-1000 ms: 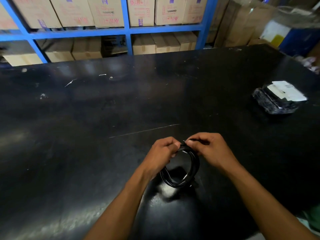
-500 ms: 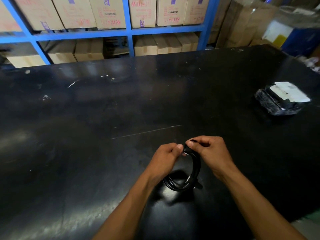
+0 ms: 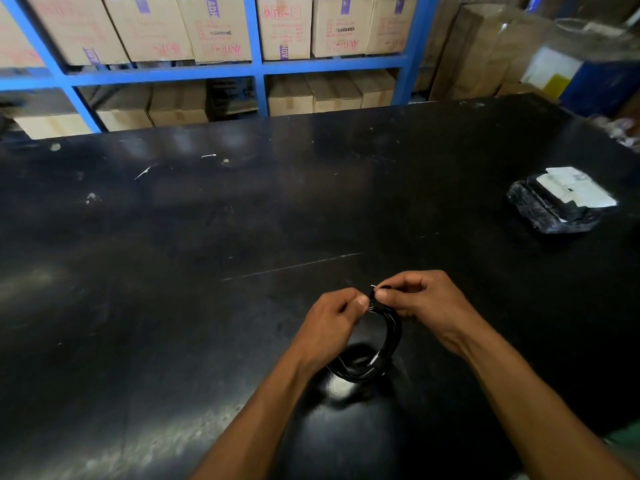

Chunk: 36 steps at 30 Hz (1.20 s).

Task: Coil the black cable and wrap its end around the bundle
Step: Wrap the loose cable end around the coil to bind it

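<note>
Hands close together above the near middle of the bench, both pinched on the top of the black cable. Left hand curled, thumb and fingertips nipping the stacked loops at the crown. Right hand likewise closed, fingers gripping what looks like the free end right beside the left thumb. Coil hanging below the two grips, held upright on edge, an oval with its long axis running from the fingers down toward the body, lowest curve close over the bench; touching or not, cannot tell. Coiling judged done, wrap only begun.

Risks: easing the left pinch while passing the end round could let the loops spring apart; a slack turn would slide off; black on black makes the tip easy to lose.

Farther out, a wrapped package at the right, and blue shelving stacked with cardboard boxes behind.
</note>
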Motion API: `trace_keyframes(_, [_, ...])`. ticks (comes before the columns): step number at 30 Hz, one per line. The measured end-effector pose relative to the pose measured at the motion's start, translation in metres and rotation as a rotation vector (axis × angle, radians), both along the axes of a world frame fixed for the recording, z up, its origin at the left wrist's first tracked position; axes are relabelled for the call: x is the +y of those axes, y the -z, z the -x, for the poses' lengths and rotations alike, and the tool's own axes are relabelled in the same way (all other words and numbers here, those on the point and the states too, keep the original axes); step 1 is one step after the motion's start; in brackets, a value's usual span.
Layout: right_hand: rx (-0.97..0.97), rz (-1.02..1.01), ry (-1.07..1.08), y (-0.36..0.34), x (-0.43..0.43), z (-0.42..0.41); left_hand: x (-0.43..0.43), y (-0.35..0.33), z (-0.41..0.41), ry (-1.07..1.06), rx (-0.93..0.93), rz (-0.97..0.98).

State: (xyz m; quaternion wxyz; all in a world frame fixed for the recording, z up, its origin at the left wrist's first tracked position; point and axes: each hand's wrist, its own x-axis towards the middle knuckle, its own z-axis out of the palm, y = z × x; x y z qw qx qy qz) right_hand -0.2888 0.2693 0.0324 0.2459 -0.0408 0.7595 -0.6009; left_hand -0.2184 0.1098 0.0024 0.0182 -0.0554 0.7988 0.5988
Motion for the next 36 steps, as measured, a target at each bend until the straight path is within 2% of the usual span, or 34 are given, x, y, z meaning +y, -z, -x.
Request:
trace_keyframes(2, [-0.012, 0.020, 0.039, 0.000, -0.001, 0.000, 0.001, 0.002, -0.001, 0.001, -0.014, -0.003])
trace_keyframes(6, [-0.022, 0.026, 0.081, 0.004, -0.002, -0.001, 0.005, 0.006, 0.001, -0.029, -0.110, -0.153])
trace_keyframes(13, [-0.038, -0.075, -0.017, 0.006, -0.001, -0.002, 0.002, 0.010, 0.003, -0.027, -0.076, -0.082])
trace_keyframes(16, [0.052, -0.137, 0.014, 0.010, -0.005, -0.004, 0.004, 0.011, 0.002, -0.018, -0.097, -0.109])
trace_keyframes(21, [0.213, -0.358, 0.110, 0.015, -0.016, -0.008, 0.008, 0.013, -0.001, -0.104, -0.142, -0.288])
trace_keyframes(29, [0.253, -0.451, 0.151, 0.016, -0.033, -0.007, 0.003, 0.011, -0.006, -0.166, -0.065, -0.253])
trace_keyframes(36, [0.159, -0.339, 0.160, 0.006, -0.054, -0.012, -0.001, 0.004, -0.014, -0.350, -0.020, -0.259])
